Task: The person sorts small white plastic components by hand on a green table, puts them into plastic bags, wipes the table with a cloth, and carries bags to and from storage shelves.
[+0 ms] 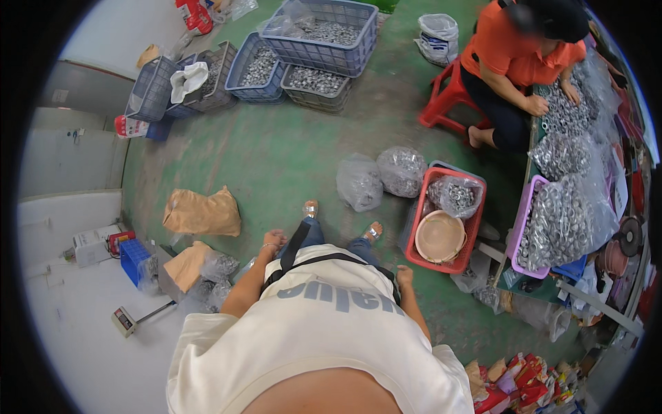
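My left hand (275,239) hangs beside my left thigh with its fingers loosely apart and nothing in them. A thin band circles that wrist. On the other side, my right hand (405,275) hangs low by my hip, touching nothing that shows; its fingers are too small and foreshortened to read. Nearest to it is a red plastic basket (480,231) holding a round beige basin (440,237) and a clear bag of metal parts (455,196). Two more clear bags, a cloudy bag (359,182) and a bag of metal fittings (402,171), sit on the floor ahead of my feet.
A brown sack (202,212) lies left on the green floor (276,152). Blue-grey crates (321,52) of metal parts stand ahead. A co-worker (517,69) on a red stool (445,96) handles parts at the right-hand bench, where a purple bin (522,224) stands. A scale (125,321) is at left.
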